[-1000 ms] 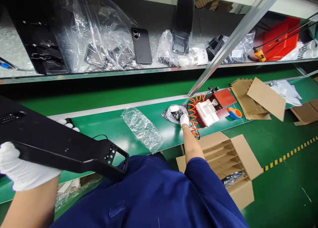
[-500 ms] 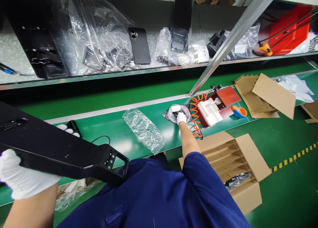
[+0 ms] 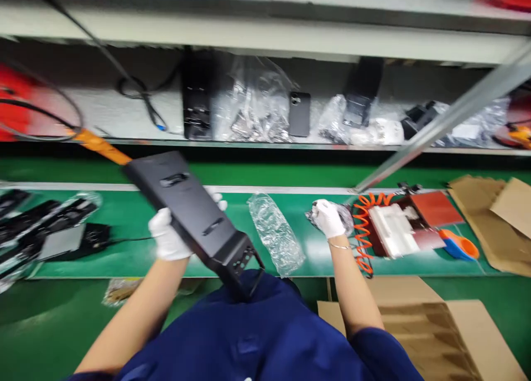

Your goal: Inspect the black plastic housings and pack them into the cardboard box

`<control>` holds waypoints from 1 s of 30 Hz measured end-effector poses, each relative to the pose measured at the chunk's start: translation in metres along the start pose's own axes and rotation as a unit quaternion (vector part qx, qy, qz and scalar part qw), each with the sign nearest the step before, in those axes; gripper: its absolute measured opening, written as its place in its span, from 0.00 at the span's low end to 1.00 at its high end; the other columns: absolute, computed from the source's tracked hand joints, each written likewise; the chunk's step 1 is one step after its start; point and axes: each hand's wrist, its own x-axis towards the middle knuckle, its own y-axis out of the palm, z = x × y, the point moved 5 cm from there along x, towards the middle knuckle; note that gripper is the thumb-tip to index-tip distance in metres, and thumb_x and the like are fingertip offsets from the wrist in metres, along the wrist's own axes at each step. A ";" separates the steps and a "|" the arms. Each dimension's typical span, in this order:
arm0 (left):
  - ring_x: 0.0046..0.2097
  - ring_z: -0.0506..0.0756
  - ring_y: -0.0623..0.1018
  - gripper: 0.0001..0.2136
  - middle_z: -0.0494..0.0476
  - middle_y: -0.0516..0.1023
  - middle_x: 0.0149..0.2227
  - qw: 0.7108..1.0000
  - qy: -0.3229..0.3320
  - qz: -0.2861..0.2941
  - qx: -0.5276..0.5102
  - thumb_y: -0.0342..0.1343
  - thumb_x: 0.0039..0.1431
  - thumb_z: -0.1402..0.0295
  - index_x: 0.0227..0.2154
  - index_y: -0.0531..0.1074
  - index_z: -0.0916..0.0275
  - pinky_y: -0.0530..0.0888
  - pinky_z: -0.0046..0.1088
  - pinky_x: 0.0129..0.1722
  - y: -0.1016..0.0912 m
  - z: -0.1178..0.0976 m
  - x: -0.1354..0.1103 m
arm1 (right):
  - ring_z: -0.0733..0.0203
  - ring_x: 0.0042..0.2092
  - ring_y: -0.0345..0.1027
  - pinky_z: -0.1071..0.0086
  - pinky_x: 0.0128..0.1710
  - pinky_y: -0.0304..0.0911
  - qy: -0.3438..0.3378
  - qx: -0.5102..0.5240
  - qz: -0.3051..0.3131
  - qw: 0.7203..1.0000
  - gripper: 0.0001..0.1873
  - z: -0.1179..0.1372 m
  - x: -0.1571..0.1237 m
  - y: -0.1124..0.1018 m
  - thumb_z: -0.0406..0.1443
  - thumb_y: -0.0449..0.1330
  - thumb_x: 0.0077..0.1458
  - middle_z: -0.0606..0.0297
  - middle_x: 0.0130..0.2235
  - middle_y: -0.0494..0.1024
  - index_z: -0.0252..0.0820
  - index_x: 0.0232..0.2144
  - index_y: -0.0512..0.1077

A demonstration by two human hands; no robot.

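My gloved left hand point(image 3: 171, 234) is wrapped around a long black housing point(image 3: 188, 204) with slots and a perforated, frame-like end. The housing is tilted, its perforated end against my blue clothing. Some white fingertips show past its far edge. My gloved right hand point(image 3: 328, 218) is closed over the left part of an opened plastic bag point(image 3: 345, 215) on the green bench. What its fingers hold, if anything, is hidden. Between the hands lies a flat clear plastic sleeve point(image 3: 276, 234).
Right of the bag are a coiled orange hose point(image 3: 363, 231), a red-and-white box point(image 3: 392, 229) and a blue-orange cup point(image 3: 458, 244). Wrapped black parts point(image 3: 62, 218) lie left. A phone point(image 3: 299, 114) stands on the shelf. An orange tool point(image 3: 102, 146) and a metal post point(image 3: 427, 129) are nearby.
The view has swung left and up. My left hand has brought the housing toward the middle, in front of my body. My right hand has stayed at the bag, its fingers now drawn together.
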 end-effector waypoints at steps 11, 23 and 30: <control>0.51 0.68 0.82 0.24 0.61 0.86 0.44 0.988 -0.097 0.051 -0.110 0.69 0.44 0.54 0.43 0.80 0.62 0.78 0.45 0.56 0.033 0.048 0.024 | 0.53 0.58 0.69 0.57 0.64 0.60 -0.315 0.075 0.007 0.946 0.09 0.242 -0.030 0.098 0.41 0.66 0.57 0.60 0.50 0.78 0.45 0.27 0.75; 0.48 0.63 0.84 0.18 0.58 0.86 0.45 0.979 -0.124 0.093 -0.134 0.67 0.47 0.55 0.39 0.80 0.58 0.81 0.37 0.49 0.033 0.054 0.031 | 0.54 0.59 0.68 0.60 0.65 0.58 -0.233 0.107 -0.083 0.963 0.15 0.233 -0.019 0.122 0.41 0.64 0.57 0.60 0.52 0.77 0.45 0.21 0.68; 0.44 0.62 0.85 0.17 0.57 0.86 0.44 0.971 -0.141 0.107 -0.162 0.69 0.46 0.55 0.38 0.80 0.57 0.82 0.35 0.46 0.035 0.054 0.035 | 0.57 0.58 0.70 0.64 0.63 0.60 -0.225 0.104 -0.087 0.965 0.17 0.229 -0.011 0.130 0.42 0.64 0.58 0.59 0.53 0.78 0.45 0.20 0.67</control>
